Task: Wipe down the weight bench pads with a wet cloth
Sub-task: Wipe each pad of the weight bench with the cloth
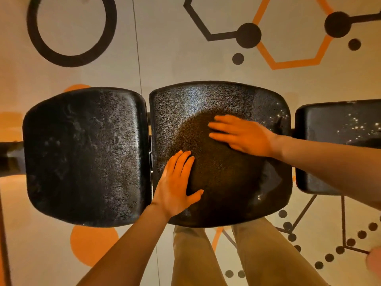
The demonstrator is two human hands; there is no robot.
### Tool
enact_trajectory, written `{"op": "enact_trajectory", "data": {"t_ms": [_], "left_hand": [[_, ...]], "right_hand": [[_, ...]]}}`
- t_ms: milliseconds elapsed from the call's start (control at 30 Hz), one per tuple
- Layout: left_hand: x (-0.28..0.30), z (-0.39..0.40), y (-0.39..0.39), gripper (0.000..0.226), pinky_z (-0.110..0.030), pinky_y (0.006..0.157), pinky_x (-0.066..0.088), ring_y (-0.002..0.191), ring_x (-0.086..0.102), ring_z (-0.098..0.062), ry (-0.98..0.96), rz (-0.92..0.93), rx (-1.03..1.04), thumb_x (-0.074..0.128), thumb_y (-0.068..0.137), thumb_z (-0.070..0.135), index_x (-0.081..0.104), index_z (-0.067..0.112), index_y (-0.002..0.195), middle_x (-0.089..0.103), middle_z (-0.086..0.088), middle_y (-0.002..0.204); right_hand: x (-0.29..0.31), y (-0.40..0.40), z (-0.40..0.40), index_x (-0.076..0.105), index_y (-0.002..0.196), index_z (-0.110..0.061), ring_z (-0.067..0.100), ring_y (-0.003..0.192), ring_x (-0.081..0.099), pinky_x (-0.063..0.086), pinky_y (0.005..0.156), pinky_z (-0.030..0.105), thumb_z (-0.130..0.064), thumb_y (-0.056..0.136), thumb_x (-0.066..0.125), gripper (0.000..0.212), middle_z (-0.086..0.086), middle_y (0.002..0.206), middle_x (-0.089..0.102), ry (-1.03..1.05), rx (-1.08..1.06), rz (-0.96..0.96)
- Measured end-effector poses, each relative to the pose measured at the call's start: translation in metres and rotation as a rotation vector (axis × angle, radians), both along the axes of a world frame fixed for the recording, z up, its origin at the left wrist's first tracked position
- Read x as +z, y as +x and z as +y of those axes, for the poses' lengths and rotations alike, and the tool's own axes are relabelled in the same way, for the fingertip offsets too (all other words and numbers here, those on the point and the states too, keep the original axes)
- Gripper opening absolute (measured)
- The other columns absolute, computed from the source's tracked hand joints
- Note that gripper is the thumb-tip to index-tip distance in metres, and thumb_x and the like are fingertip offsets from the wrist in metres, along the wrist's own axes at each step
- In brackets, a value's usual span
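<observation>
Khaki trouser legs [226, 254] stand below the middle pad [222, 96], where left hand [175, 186] and right hand [245, 135] press flat, fingers straight, holding nothing, apparently checking its surface; no cloth is visible.

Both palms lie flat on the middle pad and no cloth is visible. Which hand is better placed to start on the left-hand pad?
Left. The left hand rests near the gap beside the left-hand pad; the right hand lies farther away.
</observation>
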State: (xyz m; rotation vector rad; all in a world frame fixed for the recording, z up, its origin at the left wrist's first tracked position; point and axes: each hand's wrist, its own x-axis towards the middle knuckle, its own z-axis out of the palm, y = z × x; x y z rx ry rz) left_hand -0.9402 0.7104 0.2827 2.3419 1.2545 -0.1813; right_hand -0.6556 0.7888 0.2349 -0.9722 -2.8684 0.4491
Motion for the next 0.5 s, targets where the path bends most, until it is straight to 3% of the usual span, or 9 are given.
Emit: {"op": "enact_trajectory", "data": {"t_ms": [167,267,333,400,500], "left_hand": [[0.000,-0.003,0.007,0.083,-0.054,0.108,0.038,0.139,0.032,-0.038,-0.023,0.024,0.041,0.051,0.083,0.060,0.044,0.000,0.139,0.041,-0.018,0.146],[0.000,-0.003,0.010,0.083,-0.055,0.106,0.039,0.138,0.035,-0.039,-0.015,0.055,0.038,0.050,0.082,0.061,0.046,0.000,0.138,0.043,-0.019,0.145],[0.001,-0.003,0.012,0.082,-0.055,0.106,0.040,0.137,0.037,-0.039,-0.004,0.055,0.048,0.049,0.082,0.061,0.047,0.000,0.137,0.045,-0.020,0.143],[0.002,-0.004,0.013,0.081,-0.056,0.105,0.040,0.135,0.038,-0.040,0.004,0.053,0.057,0.049,0.082,0.060,0.049,0.000,0.136,0.046,-0.021,0.141],[0.003,-0.004,0.018,0.076,-0.055,0.104,0.041,0.132,0.041,-0.041,0.021,0.050,0.085,0.050,0.083,0.057,0.051,-0.001,0.133,0.049,-0.021,0.138]], "right_hand": [[0.005,0.023,0.001,0.044,0.143,-0.009,0.037,0.143,0.024,0.025,0.116,0.049,-0.012,0.097,0.041,0.046,0.017,0.152,0.033,-0.129,-0.892,0.159],[0.013,0.001,-0.006,0.040,0.146,-0.007,0.034,0.146,0.016,0.015,0.118,0.039,-0.007,0.099,0.043,0.047,0.015,0.155,0.028,-0.180,-1.143,0.165],[0.013,-0.015,-0.016,0.042,0.142,-0.002,0.039,0.143,0.021,0.015,0.119,0.042,-0.004,0.095,0.046,0.048,0.020,0.152,0.033,-0.136,-1.036,0.163],[0.009,-0.025,-0.038,0.044,0.142,-0.003,0.039,0.142,0.024,0.017,0.119,0.045,-0.011,0.095,0.044,0.048,0.018,0.150,0.037,-0.103,-0.681,0.182],[0.003,-0.018,-0.069,0.042,0.144,-0.009,0.035,0.143,0.025,0.018,0.118,0.046,-0.021,0.094,0.037,0.052,0.012,0.152,0.038,-0.039,-0.131,0.018]]}}
